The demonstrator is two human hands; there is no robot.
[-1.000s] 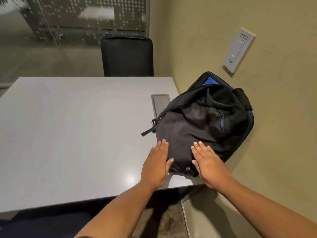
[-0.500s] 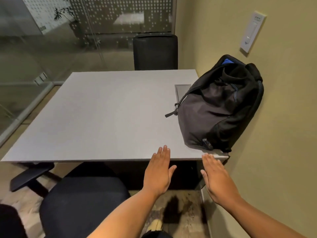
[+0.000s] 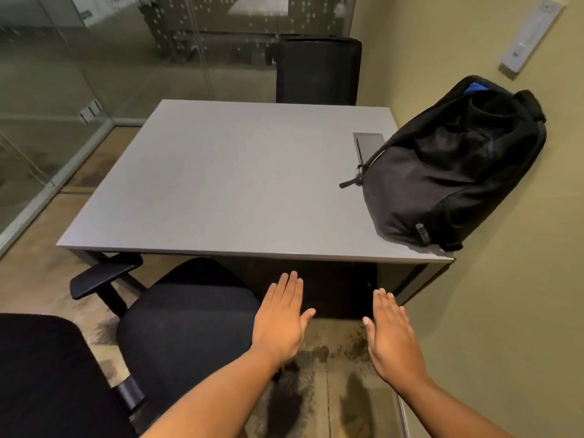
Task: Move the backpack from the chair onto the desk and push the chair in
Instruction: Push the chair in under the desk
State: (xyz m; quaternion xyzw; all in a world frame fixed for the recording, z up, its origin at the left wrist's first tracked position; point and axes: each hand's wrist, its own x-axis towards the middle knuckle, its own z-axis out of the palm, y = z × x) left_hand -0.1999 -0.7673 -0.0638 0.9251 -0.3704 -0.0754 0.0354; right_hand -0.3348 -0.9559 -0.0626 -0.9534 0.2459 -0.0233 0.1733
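Observation:
The black backpack (image 3: 448, 172) lies on the grey desk (image 3: 240, 184) at its right side, leaning against the yellow wall. A black office chair (image 3: 183, 327) stands in front of the desk at the lower left, seat out from under the desktop, its backrest at the bottom left corner. My left hand (image 3: 281, 320) hovers flat and open just right of the seat, below the desk's front edge. My right hand (image 3: 390, 333) is open too, palm down, over the floor near the wall. Neither hand holds anything.
A second black chair (image 3: 319, 71) stands at the desk's far side. Glass partitions (image 3: 79, 74) run along the left and back. A grey cable hatch (image 3: 368, 145) is set into the desktop beside the backpack. A switch panel (image 3: 531, 36) is on the right wall.
Both hands have left the backpack and drawn back off the desk to below its front edge. The view has pulled back, bringing the near chair into sight.

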